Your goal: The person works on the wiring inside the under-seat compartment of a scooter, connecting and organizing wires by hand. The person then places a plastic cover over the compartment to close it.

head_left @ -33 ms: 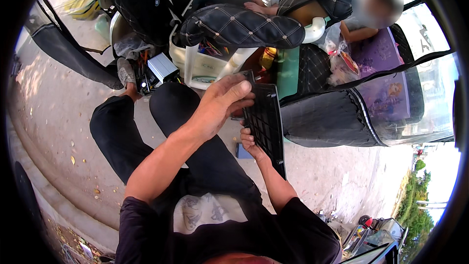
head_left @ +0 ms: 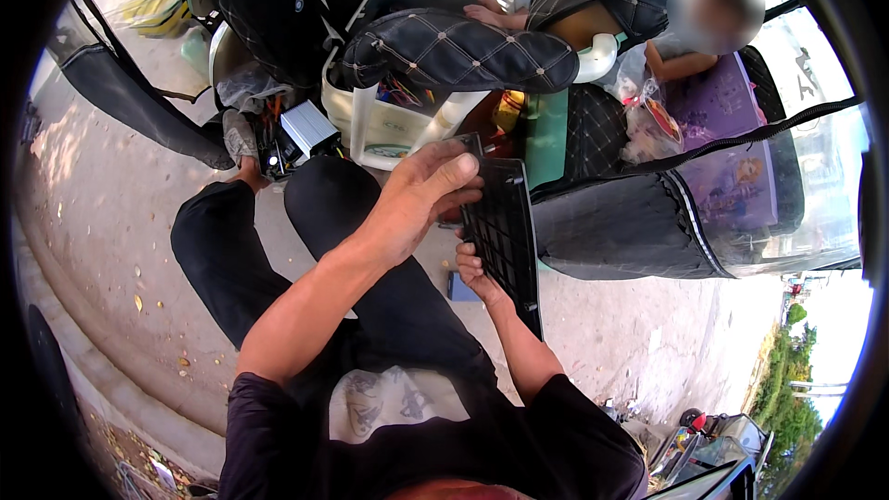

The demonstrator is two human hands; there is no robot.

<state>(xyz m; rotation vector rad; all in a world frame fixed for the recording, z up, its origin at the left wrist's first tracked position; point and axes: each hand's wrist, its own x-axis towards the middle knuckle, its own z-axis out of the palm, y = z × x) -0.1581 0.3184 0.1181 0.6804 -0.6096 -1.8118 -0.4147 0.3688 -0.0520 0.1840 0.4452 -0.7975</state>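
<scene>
A black plastic cover (head_left: 505, 231) with a ribbed inner face stands tilted in front of me, nearly on edge. My left hand (head_left: 417, 190) is closed at its upper end, thumb on the near side and fingers curled against it. A dark edge shows past those fingers; whether it is part of the cover I cannot tell. Lower down, my right hand (head_left: 472, 267) grips the cover's left side, its fingers folded and partly hidden. Behind the cover is an opened vehicle body with a white plastic seat base (head_left: 370, 134), where coloured wires (head_left: 400, 91) show.
A silver metal box (head_left: 310, 128) sits by my left foot among tools and cables. Quilted black seats (head_left: 458, 48) lie ahead. Another person's arm (head_left: 681, 63) rests near a purple panel (head_left: 741, 157). A small dark blue box (head_left: 460, 286) is on the ground beyond my knee.
</scene>
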